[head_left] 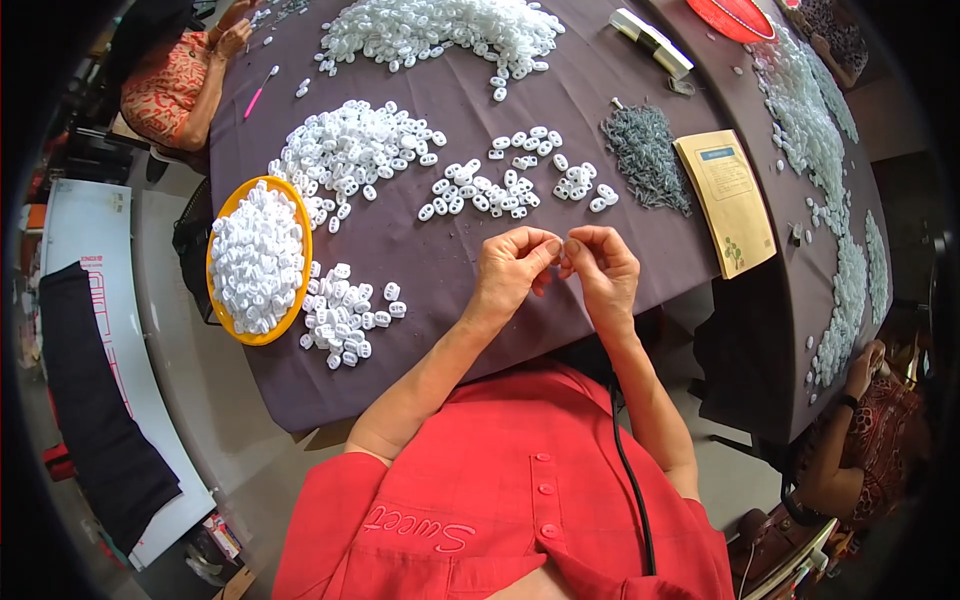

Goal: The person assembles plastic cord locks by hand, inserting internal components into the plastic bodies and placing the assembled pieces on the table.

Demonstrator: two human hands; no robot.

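My left hand (515, 268) and my right hand (605, 270) meet above the near part of the table, thumbs and forefingers pinched close together. Whatever the fingertips hold is too small or hidden to make out. Just beyond them lie loose clusters of small white oval plastic pieces with two dark holes (485, 190). To their right is a heap of tiny slender grey pieces (645, 155). A larger heap of white pieces (350, 150) spreads out at the left, and a smaller group (345, 310) lies nearer me.
A yellow basket (306, 222) full of white pieces stands at the table's left edge. A tan paper notebook (725, 200) lies right of the grey heap. Beyond are a pink stick (254, 102), a cream box (650, 45) and a red basket (735, 20). Other people sit around the cloth-covered table (420, 300).
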